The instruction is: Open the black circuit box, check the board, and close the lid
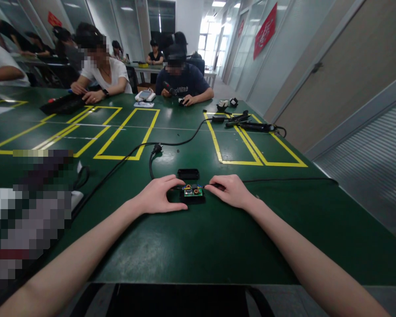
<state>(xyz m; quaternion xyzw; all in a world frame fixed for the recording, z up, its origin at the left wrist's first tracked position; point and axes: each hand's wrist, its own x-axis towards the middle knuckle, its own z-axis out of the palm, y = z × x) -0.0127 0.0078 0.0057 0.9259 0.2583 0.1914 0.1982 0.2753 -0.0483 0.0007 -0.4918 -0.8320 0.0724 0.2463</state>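
Our left hand [158, 194] has its thumb and forefinger spread well apart, forming a wide C beside the left end of a small green circuit board [193, 191]; the fingertips come close to the wires there, though we cannot tell whether they touch. Our right hand [230, 190] is curled, thumb and forefinger pinching the black cord [290, 179] just beside the board's right end, and that cord runs off from the hand across the table toward the right. The board, with its copper-coloured coils, lies between our two hands, over a black lower shell [194, 200] whose rim shows along the near side; we cannot tell how deeply it sits in it. Just beyond lies a second black shell [188, 174], apart from the first. Past our left hand, a short lead rises to a black plug [157, 149], and a longer black cable [119, 164] sweeps diagonally over the green tabletop [198, 246]. That green surface stretches between our forearms to the near table edge, and its right edge slants away beyond our right arm. Farther out are yellow tape outlines [99, 157], a black tool [255, 127] at the far right, and co-workers seated opposite.
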